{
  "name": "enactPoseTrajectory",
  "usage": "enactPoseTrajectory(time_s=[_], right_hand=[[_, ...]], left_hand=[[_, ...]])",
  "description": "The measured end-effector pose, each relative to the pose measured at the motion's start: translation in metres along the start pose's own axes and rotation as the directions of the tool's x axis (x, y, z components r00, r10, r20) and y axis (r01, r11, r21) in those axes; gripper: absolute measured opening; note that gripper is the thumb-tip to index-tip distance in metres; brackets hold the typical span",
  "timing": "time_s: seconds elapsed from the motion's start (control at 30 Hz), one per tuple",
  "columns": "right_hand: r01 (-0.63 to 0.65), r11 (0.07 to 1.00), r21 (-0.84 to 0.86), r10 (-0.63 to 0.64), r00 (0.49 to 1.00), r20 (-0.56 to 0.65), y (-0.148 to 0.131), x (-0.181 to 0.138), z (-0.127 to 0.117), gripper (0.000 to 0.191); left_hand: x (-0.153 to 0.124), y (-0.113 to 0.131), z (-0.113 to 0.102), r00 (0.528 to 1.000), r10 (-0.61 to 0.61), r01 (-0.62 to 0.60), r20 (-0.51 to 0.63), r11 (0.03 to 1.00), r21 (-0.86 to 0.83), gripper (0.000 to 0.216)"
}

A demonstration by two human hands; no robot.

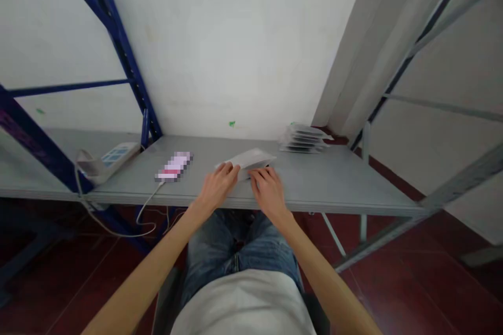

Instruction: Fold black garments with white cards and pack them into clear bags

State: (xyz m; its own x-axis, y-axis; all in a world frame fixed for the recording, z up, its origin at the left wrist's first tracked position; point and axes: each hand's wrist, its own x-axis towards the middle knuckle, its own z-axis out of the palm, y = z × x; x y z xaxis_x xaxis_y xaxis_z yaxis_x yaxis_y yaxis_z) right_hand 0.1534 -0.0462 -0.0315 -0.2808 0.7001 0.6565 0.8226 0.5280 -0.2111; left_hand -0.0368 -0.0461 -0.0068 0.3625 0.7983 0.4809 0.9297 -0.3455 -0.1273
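Here both hands rest on a flat white packet (251,159) lying near the front edge of the grey worktop (338,178), the left hand (220,182) pinching its near-left end and the right hand (268,188) pressing fingers down on its near-right part. The packet lies just beyond the fingertips, about equally near to both hands. Its long axis runs left to right, angled slightly away toward the stack of similar packets (304,138) at the back right.

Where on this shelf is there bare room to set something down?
Free: the grey shelf right of the hands, in front of the stack. Crowded: the white sheet under both hands, and the phone and power strip at left.
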Motion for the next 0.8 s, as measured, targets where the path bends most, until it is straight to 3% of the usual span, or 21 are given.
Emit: enactPoseTrajectory(time_s=[0.1,0.2,0.4,0.53,0.67,0.8], right_hand=[[-0.125,0.988,-0.086,0.13,0.99,0.06,-0.004,0.01,0.004,0.031],[-0.129,0.979,-0.155,0.153,0.976,0.153,-0.011,0.026,0.011,0.032],[0.043,0.996,-0.074,-0.013,0.932,0.363,-0.014,0.049,0.029,0.036],[0.153,0.984,-0.089,-0.108,0.918,0.382,-0.009,0.059,0.036,0.039],[0.225,0.969,-0.106,-0.157,0.885,0.438,-0.008,0.072,0.034,0.036],[0.245,0.969,-0.029,-0.221,0.914,0.339,-0.006,0.068,0.025,0.037]], left_hand=[[-0.003,0.004,0.002,0.999,0.016,-0.016,-0.04,1.0,0.013,0.026],[-0.005,0.004,0.006,0.997,0.016,-0.015,-0.072,1.0,0.01,0.026],[-0.004,-0.006,0.009,0.996,0.011,-0.015,-0.087,0.999,-0.051,0.024],[-0.005,-0.012,0.009,0.998,0.026,-0.032,-0.06,0.995,-0.097,0.027],[-0.003,-0.014,0.01,0.993,0.031,-0.045,-0.11,0.991,-0.13,0.022],[0.0,-0.017,0.012,0.974,-0.056,0.026,-0.218,0.99,-0.14,0.026]])
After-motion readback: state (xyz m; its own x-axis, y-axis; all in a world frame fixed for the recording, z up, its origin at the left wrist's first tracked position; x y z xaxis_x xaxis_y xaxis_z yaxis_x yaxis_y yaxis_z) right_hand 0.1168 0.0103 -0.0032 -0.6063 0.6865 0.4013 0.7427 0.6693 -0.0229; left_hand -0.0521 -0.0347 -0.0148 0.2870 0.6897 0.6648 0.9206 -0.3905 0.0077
